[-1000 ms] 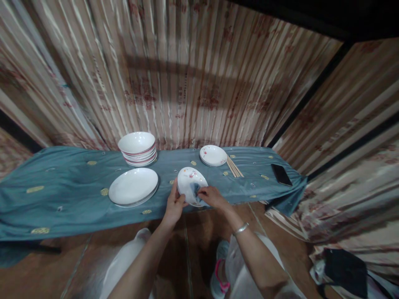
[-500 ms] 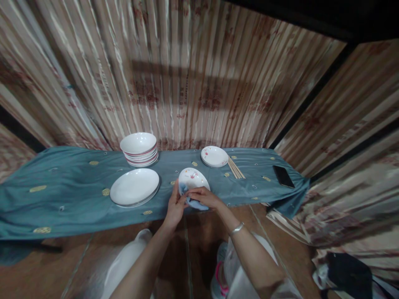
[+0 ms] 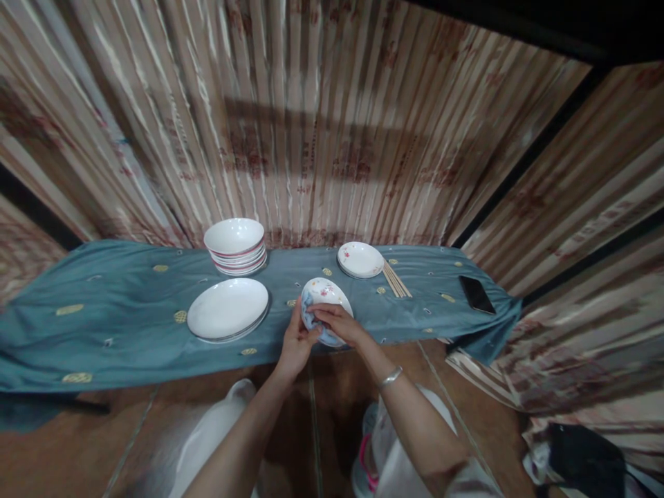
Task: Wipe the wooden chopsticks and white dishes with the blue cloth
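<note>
A small white plate with a floral pattern point(image 3: 328, 290) is tilted above the near edge of the table. My left hand point(image 3: 297, 344) grips its left rim, thumb on the front. With bent fingers, my right hand point(image 3: 339, 324) presses a light blue cloth point(image 3: 328, 337) against the plate's face. Part of the cloth is hidden under the right fingers. Behind the held plate, to the right, lies a short stack of similar floral plates point(image 3: 360, 259), with several wooden chopsticks point(image 3: 397, 279) beside it.
Left of my hands are large oval white plates point(image 3: 228, 308), stacked, and a pile of red-rimmed bowls point(image 3: 236, 238) behind them. A black phone point(image 3: 476, 294) lies at the right end of the green tablecloth point(image 3: 135, 311). A pleated curtain point(image 3: 311, 138) hangs behind the table.
My right hand and the cloth have shifted on the plate; the cloth's loose end that hung below the rim now lies gathered against the plate. The view has shifted slightly.
</note>
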A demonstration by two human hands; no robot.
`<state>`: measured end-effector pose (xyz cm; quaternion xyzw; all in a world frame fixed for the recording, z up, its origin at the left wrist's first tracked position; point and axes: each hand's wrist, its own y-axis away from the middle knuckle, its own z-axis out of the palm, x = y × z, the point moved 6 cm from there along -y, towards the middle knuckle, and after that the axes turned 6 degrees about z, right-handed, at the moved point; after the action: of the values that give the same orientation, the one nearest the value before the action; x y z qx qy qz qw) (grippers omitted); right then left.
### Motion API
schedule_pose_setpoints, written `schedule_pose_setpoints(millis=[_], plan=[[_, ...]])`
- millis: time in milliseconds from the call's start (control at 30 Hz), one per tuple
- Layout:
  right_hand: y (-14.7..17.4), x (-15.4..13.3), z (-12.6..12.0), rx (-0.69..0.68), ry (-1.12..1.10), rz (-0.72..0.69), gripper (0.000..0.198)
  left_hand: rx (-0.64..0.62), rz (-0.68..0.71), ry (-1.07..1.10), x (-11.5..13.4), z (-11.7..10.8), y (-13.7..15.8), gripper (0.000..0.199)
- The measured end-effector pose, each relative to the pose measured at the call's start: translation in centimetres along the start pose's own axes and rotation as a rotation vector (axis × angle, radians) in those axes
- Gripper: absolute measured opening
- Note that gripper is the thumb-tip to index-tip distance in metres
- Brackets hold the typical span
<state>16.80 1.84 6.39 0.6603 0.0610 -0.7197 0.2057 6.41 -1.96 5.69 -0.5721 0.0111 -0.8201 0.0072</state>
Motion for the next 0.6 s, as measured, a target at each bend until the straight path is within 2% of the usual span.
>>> schedule_pose_setpoints(millis=[267, 467, 600], plan=[[-0.2, 0.0, 0.0, 0.028, -0.047, -0.008, 0.029, -0.006, 0.046, -0.017, 0.0, 0.0, -0.2, 0.102], [-0.7, -0.1, -0.5, 0.116, -0.065, -0.024, 0.032, -0.04, 0.095, -0.035, 0.4, 0.2, -0.1, 0.097], [-1.0, -0.6, -0.7, 0.172, -0.06, -0.09, 0.035, -0.042, 0.111, -0.042, 0.5, 0.3, 0.0, 0.096]])
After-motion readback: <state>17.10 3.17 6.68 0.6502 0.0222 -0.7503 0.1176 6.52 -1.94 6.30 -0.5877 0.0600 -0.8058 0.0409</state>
